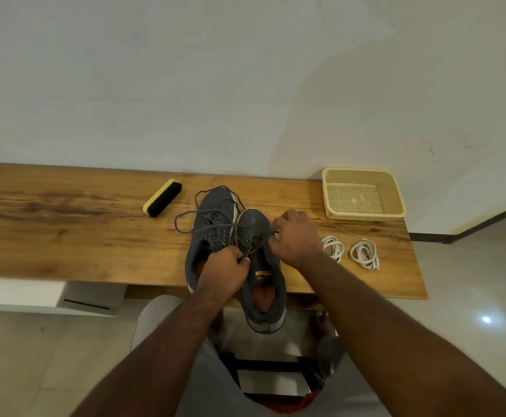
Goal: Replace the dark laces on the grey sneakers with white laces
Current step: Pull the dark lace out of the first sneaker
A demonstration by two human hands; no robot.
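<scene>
Two bare forearms reach in from the near edge toward a long wooden bench (pixel 65 236) set against a pale wall. Both hands work over the nearer grey sneaker (pixel 262 284), whose heel overhangs the bench's near edge.

Left hand (pixel 226 270): fingers curled, pinching one end of the dark lace (pixel 253 246) just above the sneaker's tongue. Right hand (pixel 297 236): fist curled round the other end of the same lace, pulled out to the sneaker's right side, lace tip showing at the thumb. The two hands sit apart, the sneaker's throat between them, the lace stretched from one to the other through the upper eyelets.

Second grey sneaker (pixel 212 224) lies just beyond the left hand, touching the first along its side, its own dark lace (pixel 185 219) loose and looping out over the bench.

Beyond the right hand and off to its right, a cream mesh basket (pixel 393 194) stands at the far end of the bench by the wall. Farther out from the left hand, a shoe brush (pixel 163 197) with yellow back and black bristles lies on its side.

Just right of the right hand, two coiled white laces: one bundle (pixel 333 247) near the wrist, the other bundle (pixel 365 253) a little farther out.
</scene>
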